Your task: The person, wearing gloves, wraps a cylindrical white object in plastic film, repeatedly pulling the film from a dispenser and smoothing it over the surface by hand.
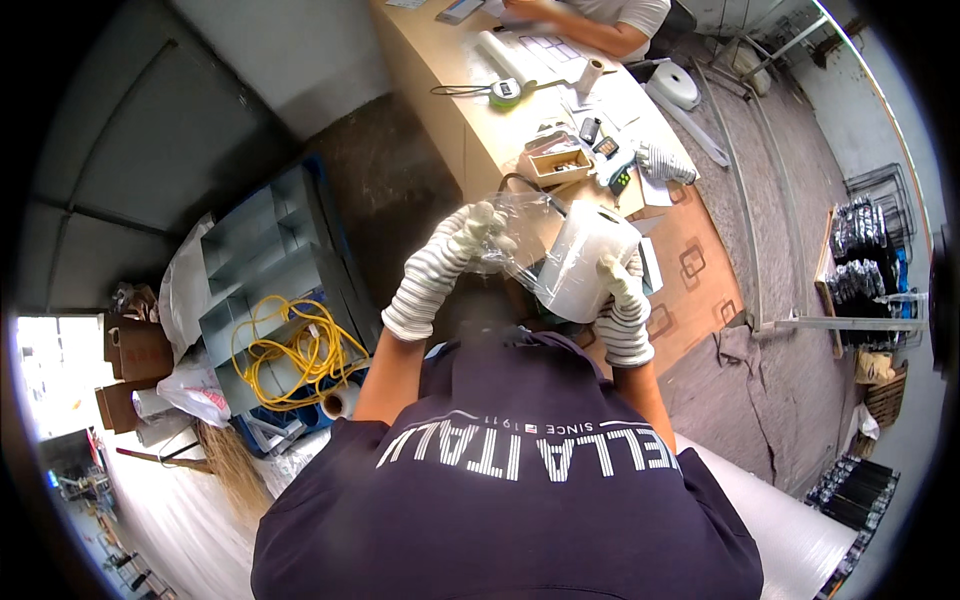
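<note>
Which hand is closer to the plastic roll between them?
Right. The right hand holds the plastic roll at its right side; the left hand is off to its left, holding loose film.

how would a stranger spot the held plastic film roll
Start at the pale wooden desk. Just before its near end, the right hand holds the film roll, a thick, whitish cylinder. Unlike the white roll right of the desk, it has a clear sheet stretching toward the left hand.

Glare far left, bent edges, black corners
</note>
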`<action>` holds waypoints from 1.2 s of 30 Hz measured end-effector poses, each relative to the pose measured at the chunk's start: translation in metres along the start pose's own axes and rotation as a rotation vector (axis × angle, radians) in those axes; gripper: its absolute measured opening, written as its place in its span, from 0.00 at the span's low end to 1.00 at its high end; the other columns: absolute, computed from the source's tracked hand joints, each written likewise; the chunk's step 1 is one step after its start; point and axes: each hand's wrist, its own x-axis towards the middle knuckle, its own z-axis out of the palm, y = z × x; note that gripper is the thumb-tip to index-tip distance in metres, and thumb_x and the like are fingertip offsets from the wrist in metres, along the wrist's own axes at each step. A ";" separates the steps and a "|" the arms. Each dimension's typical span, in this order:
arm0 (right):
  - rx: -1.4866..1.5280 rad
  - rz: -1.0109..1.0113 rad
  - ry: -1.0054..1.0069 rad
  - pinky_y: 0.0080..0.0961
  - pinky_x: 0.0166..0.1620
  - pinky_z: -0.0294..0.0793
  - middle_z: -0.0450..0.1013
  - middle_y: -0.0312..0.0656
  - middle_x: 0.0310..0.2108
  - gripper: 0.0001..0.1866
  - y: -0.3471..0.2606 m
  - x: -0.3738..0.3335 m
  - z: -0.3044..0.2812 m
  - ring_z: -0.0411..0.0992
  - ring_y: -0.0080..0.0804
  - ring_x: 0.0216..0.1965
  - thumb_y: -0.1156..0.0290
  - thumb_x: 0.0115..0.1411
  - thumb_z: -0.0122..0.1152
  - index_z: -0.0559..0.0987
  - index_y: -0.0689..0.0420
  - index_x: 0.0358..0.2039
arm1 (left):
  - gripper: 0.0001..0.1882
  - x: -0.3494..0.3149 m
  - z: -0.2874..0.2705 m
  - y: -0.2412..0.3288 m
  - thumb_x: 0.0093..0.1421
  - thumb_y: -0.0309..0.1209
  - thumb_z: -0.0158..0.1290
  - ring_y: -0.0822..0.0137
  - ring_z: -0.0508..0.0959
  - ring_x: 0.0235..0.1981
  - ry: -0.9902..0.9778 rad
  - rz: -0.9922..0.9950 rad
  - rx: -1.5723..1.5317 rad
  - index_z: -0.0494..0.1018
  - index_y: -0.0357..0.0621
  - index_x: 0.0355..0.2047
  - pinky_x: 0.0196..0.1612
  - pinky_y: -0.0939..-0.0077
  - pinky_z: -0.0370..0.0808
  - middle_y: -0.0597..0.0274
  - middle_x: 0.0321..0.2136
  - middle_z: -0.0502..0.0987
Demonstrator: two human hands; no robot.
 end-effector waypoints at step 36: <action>0.320 0.184 -0.076 0.31 0.49 0.70 0.69 0.43 0.45 0.31 0.003 -0.009 0.001 0.69 0.34 0.45 0.59 0.50 0.61 0.65 0.59 0.52 | 0.44 -0.016 0.016 0.013 0.51 0.67 0.40 0.57 0.77 0.40 -0.160 -0.211 -0.364 0.70 0.32 0.43 0.47 0.63 0.74 0.46 0.39 0.75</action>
